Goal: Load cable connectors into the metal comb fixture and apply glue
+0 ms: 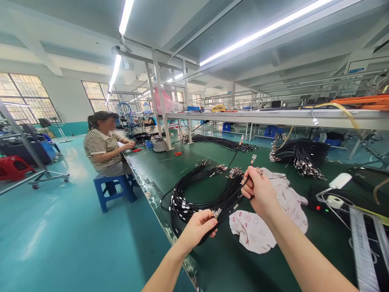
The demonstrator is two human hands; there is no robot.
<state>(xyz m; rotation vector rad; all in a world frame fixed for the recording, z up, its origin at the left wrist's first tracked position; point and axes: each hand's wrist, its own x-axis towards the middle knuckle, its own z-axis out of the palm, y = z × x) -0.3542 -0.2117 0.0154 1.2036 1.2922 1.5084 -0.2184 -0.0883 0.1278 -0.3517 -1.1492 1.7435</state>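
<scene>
Thumb and fingers of my left hand (202,227) are closed around black cables, with metal connector ends poking out above the thumb. Higher and to the right, my right hand (258,188) pinches a black cable near its end. A large coil of black cables (182,188) with white labels lies on the green table just beyond my left hand, its connector ends bunched at the far side. Beneath my right hand is a white patterned cloth (255,233), partly covered by the forearm.
More cable bundles (296,156) lie at the right and back. A black box (322,198) with lit lamps and a white plug sits at right. Red-handled scissors (178,153) lie farther back. A co-worker (103,142) sits on a blue stool (114,186) at the table's left edge.
</scene>
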